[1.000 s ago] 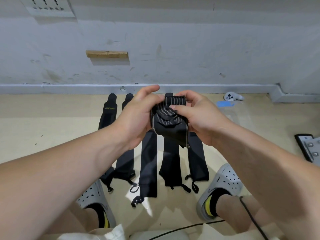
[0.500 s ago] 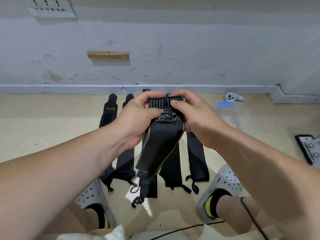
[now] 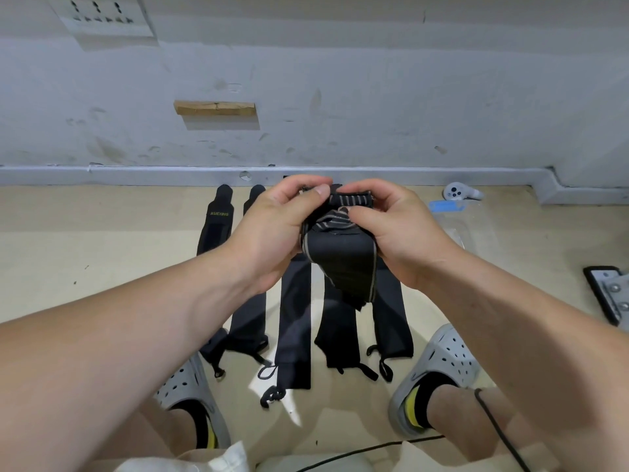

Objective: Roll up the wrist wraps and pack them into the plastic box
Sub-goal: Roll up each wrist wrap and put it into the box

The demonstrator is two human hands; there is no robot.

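Wrist wrap (image 3: 340, 257), black with pale stripes and pale edging, is held in the air in front of the person, above the floor (image 3: 85, 253) and near the wall's skirting. Its upper part is bunched into a partial roll between both hands, while a short loose tail hangs down below them. The left hand (image 3: 272, 229) is curled round the left side of the roll, with the thumb laid across the top. The right hand (image 3: 398, 229) is curled round the right side, the thumb and forefinger pinching the striped fabric. Five more black wraps (image 3: 294, 328) are laid flat on the floor beneath the hands, side by side, their thumb loops towards the person; the leftmost one (image 3: 216, 229) bears the yellow word XUEYING. A clear plastic box (image 3: 480, 229) with a blue clip is seen on the floor to the right of the hands, apart from the wraps. Just beyond it, by the skirting, a white handheld controller (image 3: 459, 191) is lying. Grey perforated clogs (image 3: 439, 366) are worn on both feet, either side of the laid-out wraps. A wooden block (image 3: 215, 108) is fixed to the wall.
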